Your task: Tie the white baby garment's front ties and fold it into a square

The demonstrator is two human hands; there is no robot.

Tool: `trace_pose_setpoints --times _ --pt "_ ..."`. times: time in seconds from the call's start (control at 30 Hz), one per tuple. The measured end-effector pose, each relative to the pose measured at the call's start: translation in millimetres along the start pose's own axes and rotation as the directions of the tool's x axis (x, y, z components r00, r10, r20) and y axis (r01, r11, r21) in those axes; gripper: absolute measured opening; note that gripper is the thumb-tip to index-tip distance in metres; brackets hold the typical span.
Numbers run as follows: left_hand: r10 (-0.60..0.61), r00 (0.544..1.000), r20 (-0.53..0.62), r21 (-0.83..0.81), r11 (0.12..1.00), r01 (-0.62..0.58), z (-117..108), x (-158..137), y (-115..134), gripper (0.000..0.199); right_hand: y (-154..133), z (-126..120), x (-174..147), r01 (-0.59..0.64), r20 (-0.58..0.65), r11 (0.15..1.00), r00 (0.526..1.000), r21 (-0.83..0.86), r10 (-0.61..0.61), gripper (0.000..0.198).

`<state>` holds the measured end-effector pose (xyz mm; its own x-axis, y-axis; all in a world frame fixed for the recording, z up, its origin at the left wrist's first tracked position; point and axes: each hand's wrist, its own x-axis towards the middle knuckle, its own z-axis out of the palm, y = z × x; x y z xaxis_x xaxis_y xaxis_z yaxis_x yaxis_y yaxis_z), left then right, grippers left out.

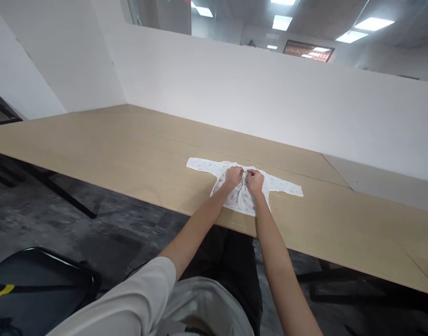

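On baby shirt (242, 184), both hands pinching collar

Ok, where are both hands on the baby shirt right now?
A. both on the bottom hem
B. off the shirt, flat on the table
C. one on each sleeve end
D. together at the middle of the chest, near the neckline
D: the left hand and right hand meet at the centre front of the baby shirt, while its sleeves lie spread out untouched on the table.
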<state>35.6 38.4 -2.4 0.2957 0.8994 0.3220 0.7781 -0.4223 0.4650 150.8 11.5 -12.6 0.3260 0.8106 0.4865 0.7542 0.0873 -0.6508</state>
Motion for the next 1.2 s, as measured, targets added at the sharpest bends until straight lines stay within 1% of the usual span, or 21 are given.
trace_pose_setpoints --times 0.1,0.23,0.37,0.47,0.63,0.77,1.0,1.2 --pt "-0.002 0.999 -0.035 -0.022 1.000 0.001 0.0 0.9 0.1 0.024 -0.4 1.3 0.0 0.002 -0.014 0.999 1.000 0.047 -0.001 0.034" --pt "0.022 0.995 -0.102 -0.089 0.996 -0.031 2.8 2.8 -2.3 0.024 0.7 4.4 0.3 -0.041 -0.014 0.987 0.999 0.153 0.043 0.034" --pt "0.047 0.994 -0.101 -0.169 0.984 -0.064 2.4 3.6 -4.1 0.022 0.8 5.0 0.7 -0.050 -0.010 0.972 0.999 0.230 0.053 0.033" --pt "0.047 0.995 -0.089 -0.239 0.969 -0.067 0.1 3.0 -3.3 0.022 -1.5 3.0 -0.4 -0.042 0.000 0.975 0.999 0.216 0.043 0.033" --pt "0.020 0.998 -0.052 -0.320 0.947 -0.036 -2.3 4.0 -1.7 0.022 -6.1 -2.6 -2.3 -0.046 0.035 0.985 0.999 0.168 0.040 0.036" --pt "0.040 0.997 -0.063 -0.371 0.927 -0.061 -1.4 5.4 -2.4 0.024 -8.2 -5.5 -2.8 -0.031 0.061 0.983 0.998 0.183 0.020 0.039" --pt "0.056 0.995 -0.078 -0.389 0.918 -0.082 -6.3 2.2 2.7 0.024 -7.1 -2.2 -3.7 0.007 0.023 0.981 1.000 0.195 -0.012 0.032" --pt "0.068 0.996 -0.056 -0.387 0.918 -0.084 -10.4 -0.9 7.0 0.018 -4.4 0.2 -3.6 -0.023 0.015 0.984 1.000 0.179 0.021 0.032"
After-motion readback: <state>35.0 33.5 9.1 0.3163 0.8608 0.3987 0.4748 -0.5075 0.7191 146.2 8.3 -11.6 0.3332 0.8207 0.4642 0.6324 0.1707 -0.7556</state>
